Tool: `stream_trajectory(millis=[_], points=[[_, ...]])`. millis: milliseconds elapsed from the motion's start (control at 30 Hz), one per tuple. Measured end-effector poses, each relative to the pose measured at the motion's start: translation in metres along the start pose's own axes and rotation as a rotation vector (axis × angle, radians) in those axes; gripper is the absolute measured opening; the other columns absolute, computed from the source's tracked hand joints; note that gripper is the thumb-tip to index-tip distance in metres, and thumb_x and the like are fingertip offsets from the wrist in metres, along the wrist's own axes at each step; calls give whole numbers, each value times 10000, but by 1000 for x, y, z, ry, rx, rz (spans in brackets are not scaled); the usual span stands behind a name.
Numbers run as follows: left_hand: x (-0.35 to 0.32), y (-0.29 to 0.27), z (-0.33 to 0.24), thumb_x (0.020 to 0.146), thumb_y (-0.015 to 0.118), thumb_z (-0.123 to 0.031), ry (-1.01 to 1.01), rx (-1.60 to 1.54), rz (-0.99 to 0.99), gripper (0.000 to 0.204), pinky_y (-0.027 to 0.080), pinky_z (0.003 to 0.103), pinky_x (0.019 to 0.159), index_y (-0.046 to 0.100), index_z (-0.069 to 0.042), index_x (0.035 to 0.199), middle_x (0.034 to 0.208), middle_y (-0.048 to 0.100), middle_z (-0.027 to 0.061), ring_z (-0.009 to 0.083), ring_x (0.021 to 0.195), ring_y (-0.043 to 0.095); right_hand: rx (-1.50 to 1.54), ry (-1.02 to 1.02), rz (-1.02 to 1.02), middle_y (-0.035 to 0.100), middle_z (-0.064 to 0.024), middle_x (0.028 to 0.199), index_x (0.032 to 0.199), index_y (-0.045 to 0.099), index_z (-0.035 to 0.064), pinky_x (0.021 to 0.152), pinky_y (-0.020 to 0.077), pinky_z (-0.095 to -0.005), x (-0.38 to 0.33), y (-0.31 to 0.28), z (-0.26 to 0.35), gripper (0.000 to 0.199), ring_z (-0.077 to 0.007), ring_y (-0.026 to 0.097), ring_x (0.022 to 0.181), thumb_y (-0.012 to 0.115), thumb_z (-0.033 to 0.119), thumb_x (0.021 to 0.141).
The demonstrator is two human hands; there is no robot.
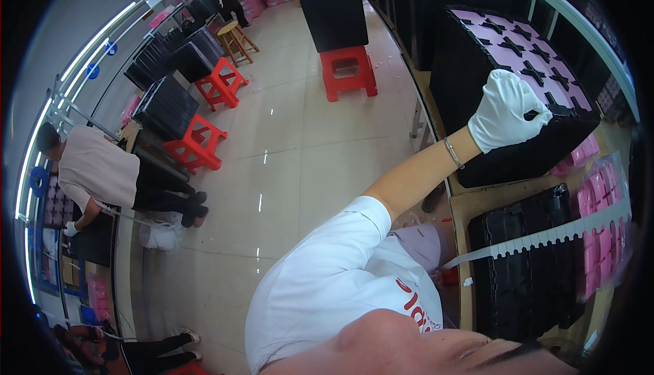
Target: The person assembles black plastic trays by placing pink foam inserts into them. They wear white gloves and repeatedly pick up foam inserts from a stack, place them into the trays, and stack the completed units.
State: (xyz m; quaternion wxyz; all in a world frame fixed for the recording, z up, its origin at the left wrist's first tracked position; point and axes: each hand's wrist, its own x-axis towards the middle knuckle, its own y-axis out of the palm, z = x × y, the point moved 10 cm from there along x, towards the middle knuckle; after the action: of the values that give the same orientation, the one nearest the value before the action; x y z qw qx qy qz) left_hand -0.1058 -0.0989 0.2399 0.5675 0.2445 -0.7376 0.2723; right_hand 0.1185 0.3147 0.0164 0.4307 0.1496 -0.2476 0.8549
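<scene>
My left hand (509, 113), in a white glove, is at the near corner of a tall black box-shaped stack (470, 96). Its thumb and fingertips are pressed together at the edge; whatever they pinch is too small to make out. On top of the stack lies a pink surface (507, 56) with several black cross-shaped pieces in rows. A long pale strip with a notched edge (538, 239) crosses above a lower black ribbed block (521, 273), close to my body. My right hand does not show.
Pink trays in clear film (603, 232) lie at the right. Another black box (334, 17) rests on a red stool (349, 72) ahead. Along the left, black boxes (165, 108) stand on red stools, and a person in a light shirt (99, 167) works at a bench.
</scene>
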Motion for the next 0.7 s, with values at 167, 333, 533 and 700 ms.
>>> stream_trajectory(millis=[167,333,533,700], points=[[-2,-4,-9,658,793,-225,42,58,-48,152,395,372,811,676,-135,620,685,618,-3,209,735,574,25,5,-2,594,-194,1163,1221,525,-67,955,460,-374,6,-7,-6,456,-268,598,1059,325,309,1057],[2,-3,-14,686,776,-211,45,62,14,125,437,358,770,683,-135,649,660,643,-5,208,687,603,29,6,-7,595,-192,1160,1218,526,-67,952,461,-372,14,-25,-11,452,-265,599,1054,328,307,1057],[-14,-7,-42,730,759,-88,265,-33,11,217,487,398,820,696,-153,927,945,709,37,245,836,671,20,72,-119,596,-191,1156,1214,528,-67,948,462,-369,1,-85,-19,448,-263,601,1049,333,305,1057],[-81,-18,-61,792,743,-97,99,-73,264,324,527,403,847,656,-94,1104,1038,681,84,289,918,664,48,42,-191,601,-181,1134,1190,535,-62,942,460,-359,-13,-100,15,416,-249,605,1028,346,284,1055]])
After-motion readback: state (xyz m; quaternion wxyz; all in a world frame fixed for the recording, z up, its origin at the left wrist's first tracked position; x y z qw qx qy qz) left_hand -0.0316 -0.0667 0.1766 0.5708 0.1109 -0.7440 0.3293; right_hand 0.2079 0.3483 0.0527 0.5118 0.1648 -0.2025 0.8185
